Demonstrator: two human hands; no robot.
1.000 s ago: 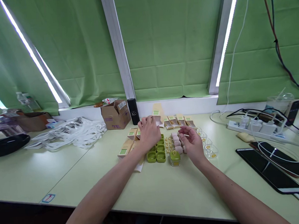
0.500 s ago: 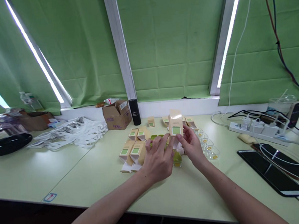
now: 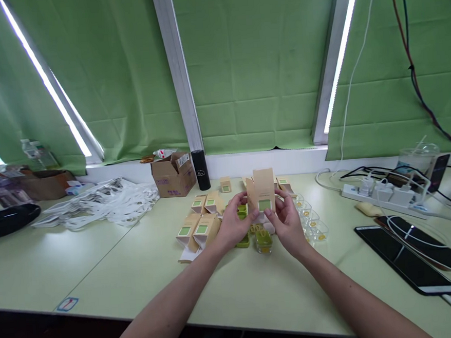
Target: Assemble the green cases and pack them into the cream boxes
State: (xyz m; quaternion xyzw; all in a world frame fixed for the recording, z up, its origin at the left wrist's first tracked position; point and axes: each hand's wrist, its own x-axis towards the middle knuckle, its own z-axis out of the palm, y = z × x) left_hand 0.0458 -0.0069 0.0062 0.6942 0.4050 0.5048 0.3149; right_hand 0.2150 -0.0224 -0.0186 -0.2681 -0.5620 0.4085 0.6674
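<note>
- Left hand: grip closed on the left side of the carton, thumb low near its green label.
- Right hand: grip closed on the right side of the same carton, thumb on the front.
- Carton: held upright between the two hands over the desk, top flap raised, printed front towards the near side.
- Jar: green top, clear base; stands just nearer than the carton.
- Tubs: green, partly hidden by the left hand.
- Cups: clear, yellow spots inside, grouped right of the right hand.
- Boxes: four with green labels, in two rows, left of the left hand.
- Small box: far side, apart from those four. Further boxes behind the carton are partly hidden; count cannot be told.
- Far left: open cardboard box, with a black cylinder just right of it; white straps heaped further left.
- Right: two phones, one overlapping the other, with a power strip farther back.
</note>
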